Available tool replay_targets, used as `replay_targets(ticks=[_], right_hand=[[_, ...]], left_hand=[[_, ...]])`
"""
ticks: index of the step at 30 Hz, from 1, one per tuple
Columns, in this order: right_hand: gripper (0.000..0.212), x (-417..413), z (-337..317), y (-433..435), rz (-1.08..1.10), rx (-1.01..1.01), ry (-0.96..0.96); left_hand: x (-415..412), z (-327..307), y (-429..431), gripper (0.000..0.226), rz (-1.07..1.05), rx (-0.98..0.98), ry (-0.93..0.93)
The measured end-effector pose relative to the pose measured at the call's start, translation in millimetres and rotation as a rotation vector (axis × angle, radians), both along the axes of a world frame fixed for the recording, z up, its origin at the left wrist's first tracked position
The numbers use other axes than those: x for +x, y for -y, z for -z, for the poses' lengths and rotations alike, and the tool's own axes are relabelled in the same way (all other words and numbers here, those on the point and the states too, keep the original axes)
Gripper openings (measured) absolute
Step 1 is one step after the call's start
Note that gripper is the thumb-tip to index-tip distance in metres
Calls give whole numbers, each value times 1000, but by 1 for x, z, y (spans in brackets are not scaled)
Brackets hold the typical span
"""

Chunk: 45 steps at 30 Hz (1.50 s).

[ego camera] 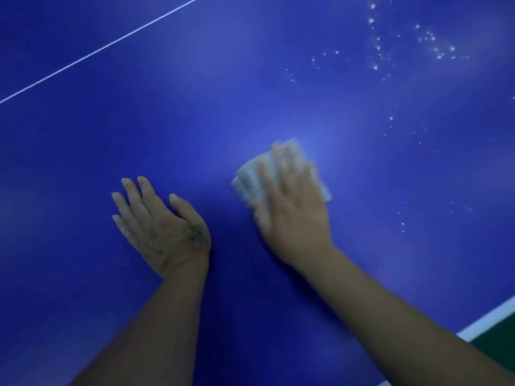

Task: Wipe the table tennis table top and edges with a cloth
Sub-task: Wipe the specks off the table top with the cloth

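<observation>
A thin white line (103,48) is running across the far left of the blue bench (83,135). The left grip (161,229) is lying flat and open on the bench, fingers straight, holding nothing. To its right, the right grip (289,207) is pressing straight, open fingers onto the cloth (248,176), a pale folded pad lying mid-bench. White specks (434,48) are dotting the far right. A white edge stripe (485,321) is bordering the near right corner, with a dark green surface (498,338) beyond. Blur is hiding the cloth's texture.
</observation>
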State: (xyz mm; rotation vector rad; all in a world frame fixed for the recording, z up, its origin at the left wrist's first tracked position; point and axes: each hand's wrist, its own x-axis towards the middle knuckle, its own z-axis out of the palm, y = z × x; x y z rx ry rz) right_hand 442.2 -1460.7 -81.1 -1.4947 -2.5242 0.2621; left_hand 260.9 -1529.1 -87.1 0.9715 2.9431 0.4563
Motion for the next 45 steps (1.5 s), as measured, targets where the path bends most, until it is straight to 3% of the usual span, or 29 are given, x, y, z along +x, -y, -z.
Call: replay_targets(ticks=[2, 4, 8, 9, 10, 13, 15, 19, 21, 24, 26, 27, 31, 32, 36, 38, 40, 43, 45], right_hand=[[66, 5, -2, 32, -299, -29, 9], [66, 30, -3, 15, -338, 31, 56], [62, 74, -14, -37, 217, -30, 74], [62, 74, -14, -29, 266, -45, 70], [63, 72, -11, -10, 213, -35, 70], [66, 86, -7, 60, -257, -42, 87], [65, 120, -7, 57, -337, -4, 111], [61, 166, -14, 4, 178, -25, 102], [61, 157, -8, 15, 228, -22, 82], [65, 154, -1, 62, -208, -47, 72], [66, 172, -4, 52, -362, -25, 106], [65, 182, -3, 35, -330, -1, 115], [61, 196, -4, -4, 204, -45, 58], [61, 192, -1, 8, 221, -44, 47], [68, 214, 4, 82, -306, -103, 27], [67, 245, 4, 67, -488, -66, 61], [66, 270, 6, 25, -413, -21, 61], [62, 281, 0, -12, -18, -40, 34], [64, 273, 4, 12, -57, -74, -2]], left_hand=[[0, -3, -1, 62, 1, 7, 13], [2, -7, -1, 61, 5, 16, 37], [5, -8, 5, 57, 116, 90, 82], [10, -8, 8, 56, 165, 114, 100], [19, -9, 11, 56, 215, 142, 114], [63, -13, 24, 55, 377, 200, 152], [101, -13, 40, 56, 481, 190, 184], [157, -7, 69, 61, 600, 71, 173], [162, 1, 71, 61, 648, 4, 72], [162, 4, 68, 61, 652, -18, 23], [162, 7, 69, 60, 651, -7, 17], [162, 9, 69, 60, 648, -6, 10], [164, 6, 67, 60, 624, -9, 19], [165, 5, 67, 60, 619, -5, 27], [166, 1, 66, 60, 631, -19, 28], [167, -1, 65, 60, 627, -38, 35], [170, -5, 64, 60, 614, -47, 41], [181, -11, 61, 57, 572, -41, 29], [189, -15, 48, 55, 470, -19, 45]])
